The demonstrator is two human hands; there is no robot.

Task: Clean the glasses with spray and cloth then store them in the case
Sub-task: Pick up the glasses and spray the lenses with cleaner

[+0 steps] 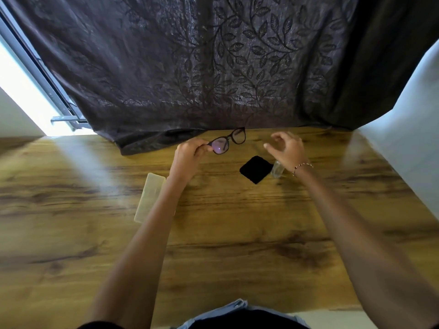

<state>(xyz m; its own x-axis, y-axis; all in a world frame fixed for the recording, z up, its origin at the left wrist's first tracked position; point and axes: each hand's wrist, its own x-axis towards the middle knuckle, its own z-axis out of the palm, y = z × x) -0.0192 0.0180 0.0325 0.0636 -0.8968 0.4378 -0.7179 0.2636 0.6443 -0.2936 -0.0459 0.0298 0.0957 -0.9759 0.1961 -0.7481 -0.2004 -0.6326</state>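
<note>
Watching the glasses [228,141] being held up just above centre frame, clear of the wooden table [237,233]. I am seeing the left hand [190,153] pinching the frame at its outer end, thumb and fingers curled round the hinge area. The right hand [285,148] is hovering right of the glasses, fingers loosely curled and apart, gripping nothing. The spray bottle [277,170] is standing just under its wrist, partly hidden.

I am judging the step in hand to be fetching the spray. I am thinking it goes best with the pinch kept on rim and hinge, off the lenses, and with a light mist on both faces of each lens before the cloth.

Materials:
- Glasses: frame is looking dark, thin and rounded. One lens is throwing a violet glint.
- Bottle: appearing small, clear and cylindrical. Its top is hidden.
- Cloth [256,169]: black, matte and square, lying flat as a diamond right of centre, just beside the bottle.
- Case [149,198]: pale, translucent and oblong with rounded corners, lying left of centre beside the left forearm. I cannot tell whether it is open.
- Table: showing glossy wood grain.
- A dark leaf-patterned curtain [213,67] is filling the upper frame.
</note>
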